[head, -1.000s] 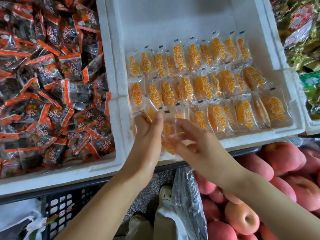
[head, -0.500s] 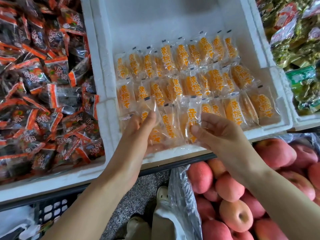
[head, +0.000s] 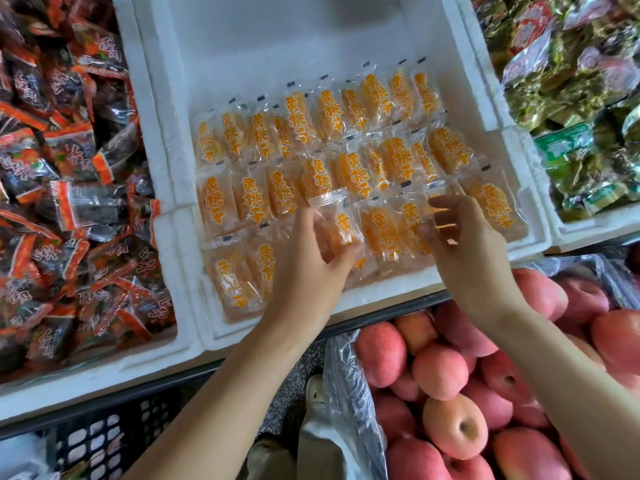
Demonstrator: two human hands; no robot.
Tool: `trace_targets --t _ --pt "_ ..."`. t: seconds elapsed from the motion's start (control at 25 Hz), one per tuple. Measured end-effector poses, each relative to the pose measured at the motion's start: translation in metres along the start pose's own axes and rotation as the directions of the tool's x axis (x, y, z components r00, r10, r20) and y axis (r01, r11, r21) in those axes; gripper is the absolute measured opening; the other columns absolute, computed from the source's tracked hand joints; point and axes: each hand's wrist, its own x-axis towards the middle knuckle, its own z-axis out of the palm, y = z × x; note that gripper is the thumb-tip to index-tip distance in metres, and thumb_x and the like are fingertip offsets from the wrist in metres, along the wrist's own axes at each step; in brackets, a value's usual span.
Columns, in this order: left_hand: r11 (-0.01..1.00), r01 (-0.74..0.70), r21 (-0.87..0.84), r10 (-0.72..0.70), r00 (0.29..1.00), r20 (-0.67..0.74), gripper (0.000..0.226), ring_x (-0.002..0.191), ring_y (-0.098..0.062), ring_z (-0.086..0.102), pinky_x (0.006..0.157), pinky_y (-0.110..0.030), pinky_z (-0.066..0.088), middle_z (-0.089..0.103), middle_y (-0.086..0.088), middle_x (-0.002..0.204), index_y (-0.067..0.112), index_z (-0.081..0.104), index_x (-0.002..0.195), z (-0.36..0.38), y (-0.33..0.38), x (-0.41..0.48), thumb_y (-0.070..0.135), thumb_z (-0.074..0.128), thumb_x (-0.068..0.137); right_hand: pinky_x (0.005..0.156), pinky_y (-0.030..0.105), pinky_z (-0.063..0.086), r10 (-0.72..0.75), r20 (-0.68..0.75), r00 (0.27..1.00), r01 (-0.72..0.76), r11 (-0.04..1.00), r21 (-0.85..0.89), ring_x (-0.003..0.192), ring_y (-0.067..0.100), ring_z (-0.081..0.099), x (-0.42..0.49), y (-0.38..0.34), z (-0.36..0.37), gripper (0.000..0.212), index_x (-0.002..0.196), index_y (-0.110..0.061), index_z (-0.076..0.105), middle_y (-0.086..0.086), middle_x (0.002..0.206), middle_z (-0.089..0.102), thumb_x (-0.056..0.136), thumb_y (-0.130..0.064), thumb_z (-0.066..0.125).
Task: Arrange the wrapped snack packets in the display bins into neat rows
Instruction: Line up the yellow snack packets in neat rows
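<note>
Clear packets of orange dried fruit with orange lettering lie in three rows in a white foam bin point(head: 166, 188). The back row point(head: 311, 116) and middle row point(head: 346, 171) sit side by side. In the front row my left hand point(head: 308, 268) pinches one orange packet point(head: 341, 225), lifted slightly above its neighbours. My right hand point(head: 460, 251) holds another front-row packet point(head: 440, 220) between thumb and curled fingers, just right of the first. A further front-row packet point(head: 235, 282) lies at the bin's near left.
A foam bin of dark packets with red ends point(head: 69, 202) stands to the left. Green packets point(head: 571, 98) fill the bin to the right. Pink-red apples point(head: 450, 393) in a plastic-lined crate lie below right, a black crate point(head: 97, 441) below left.
Both hands moved right along the front row. The left hand let go of the near-left packets and now pinches one near the middle; the right hand shifted onto a packet further right.
</note>
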Motion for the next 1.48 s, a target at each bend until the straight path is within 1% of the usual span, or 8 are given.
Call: trace_targets --t 0.24,0.36,0.52,0.68,0.8,1.0,1.24,1.48 --pt "0.938 -0.182 0.296 0.176 0.983 0.047 0.048 0.074 -0.005 0.056 0.065 -0.015 0.043 0.056 0.012 0.088 0.024 0.041 0.115 0.017 0.0 0.005 0.016 0.074 0.081 0.083 0.034 0.039 -0.108 -0.036 0.994 0.097 0.971 -0.218 0.099 0.029 0.053 0.003 0.012 0.007 0.024 0.112 -0.01 0.054 0.006 0.104 0.059 0.088 -0.012 0.06" --pt "0.807 -0.312 0.502 0.343 0.939 0.031 0.067 0.102 -0.02 0.055 0.081 -0.017 0.042 0.05 -0.006 0.12 0.012 0.041 0.134 0.017 -0.002 0.005 0.007 0.077 0.077 0.087 0.029 0.031 -0.186 -0.005 0.983 0.172 0.92 -0.352 0.104 0.032 0.047 0.004 0.014 0.004 0.03 0.117 -0.01 0.057 0.012 0.113 0.055 0.087 -0.011 0.062" --pt "0.66 -0.431 0.616 0.434 0.887 0.156 0.07 0.089 -0.025 0.061 0.062 -0.021 0.048 0.05 -0.014 0.126 0.017 0.047 0.137 0.011 -0.002 0.011 -0.002 0.074 0.075 0.083 0.029 0.038 -0.237 0.036 0.971 0.234 0.904 -0.358 0.098 0.031 0.052 0.004 0.02 0.0 0.031 0.118 -0.011 0.06 0.011 0.108 0.055 0.087 -0.007 0.063" --pt "0.488 -0.47 0.736 0.424 0.864 0.271 0.055 0.105 -0.03 0.058 0.082 -0.042 0.053 0.052 -0.011 0.134 0.018 0.055 0.133 0.01 0.0 0.024 0.027 0.068 0.08 0.081 0.032 0.044 -0.256 0.09 0.963 0.271 0.897 -0.349 0.095 0.029 0.056 0.006 0.026 -0.003 0.037 0.119 -0.012 0.061 0.008 0.109 0.056 0.083 -0.011 0.069" --pt "0.288 -0.507 0.812 0.435 0.825 0.361 0.064 0.106 -0.03 0.056 0.086 -0.04 0.046 0.061 -0.008 0.124 0.017 0.053 0.134 0.007 -0.001 0.037 0.047 0.061 0.078 0.084 0.023 0.039 -0.247 0.14 0.959 0.28 0.903 -0.326 0.095 0.023 0.056 0.008 0.028 -0.007 0.047 0.12 -0.012 0.06 0.005 0.111 0.056 0.075 -0.017 0.076" --pt "0.277 -0.244 0.929 0.298 0.941 0.158 0.051 0.101 -0.031 0.051 0.087 -0.043 0.044 0.057 -0.014 0.108 0.005 0.058 0.108 0.0 0.003 0.043 0.049 0.039 0.09 0.067 0.005 0.042 -0.081 0.065 0.995 0.079 0.997 0.025 0.076 -0.001 0.06 0.008 0.026 -0.01 0.035 0.099 -0.027 0.064 -0.013 0.093 0.06 0.076 -0.002 0.073" --pt "0.349 -0.457 0.818 0.481 0.836 0.262 0.057 0.128 -0.035 0.048 0.107 -0.047 0.036 0.05 -0.018 0.138 0.001 0.05 0.13 -0.002 -0.009 0.016 0.041 0.039 0.091 0.075 0.021 0.052 0.025 -0.035 0.999 -0.015 0.97 0.243 0.077 0.006 0.065 0.013 0.029 -0.011 0.028 0.085 -0.028 0.065 -0.011 0.084 0.069 0.079 -0.001 0.07" --pt "0.28 -0.513 0.811 0.471 0.81 0.349 0.069 0.13 -0.035 0.047 0.105 -0.054 0.027 0.051 -0.018 0.138 -0.004 0.054 0.129 -0.006 -0.026 0.01 0.035 0.065 0.073 0.084 0.022 0.041 -0.366 0.058 0.929 0.37 0.903 -0.221 0.089 0.017 0.055 0.008 0.039 -0.014 0.037 0.106 -0.018 0.068 -0.003 0.098 0.062 0.078 0.006 0.069"
